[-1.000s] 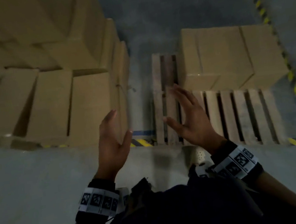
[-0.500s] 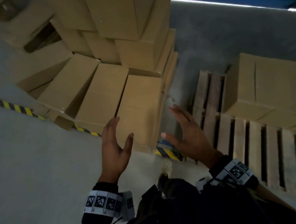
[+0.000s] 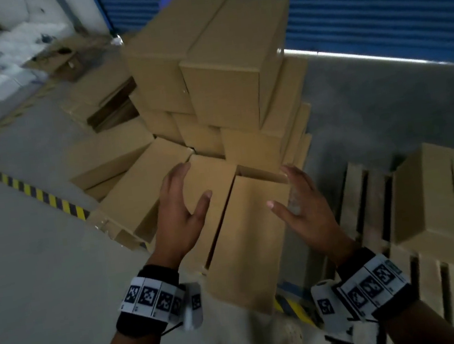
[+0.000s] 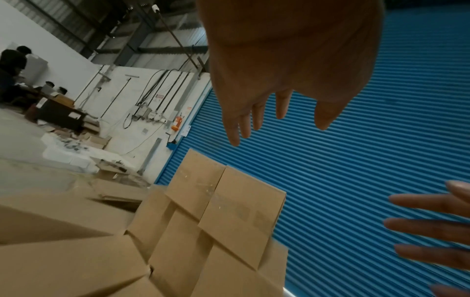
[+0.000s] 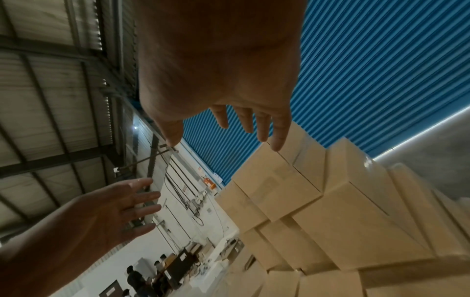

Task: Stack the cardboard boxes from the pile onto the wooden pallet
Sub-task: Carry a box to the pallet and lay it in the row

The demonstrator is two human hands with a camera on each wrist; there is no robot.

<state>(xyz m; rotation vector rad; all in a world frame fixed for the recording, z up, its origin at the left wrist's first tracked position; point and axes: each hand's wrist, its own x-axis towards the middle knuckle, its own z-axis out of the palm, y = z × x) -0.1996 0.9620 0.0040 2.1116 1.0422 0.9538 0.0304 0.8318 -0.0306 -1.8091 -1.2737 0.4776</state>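
My left hand (image 3: 181, 215) and right hand (image 3: 303, 211) hover spread, palms facing, holding nothing, above the nearest leaning box (image 3: 246, 238) of the pile (image 3: 209, 93). I should clamp its 2 long sides low and lift it clear; the stack behind looks shaky, I think. The wooden pallet (image 3: 369, 210) waits right, carrying boxes (image 3: 436, 190).
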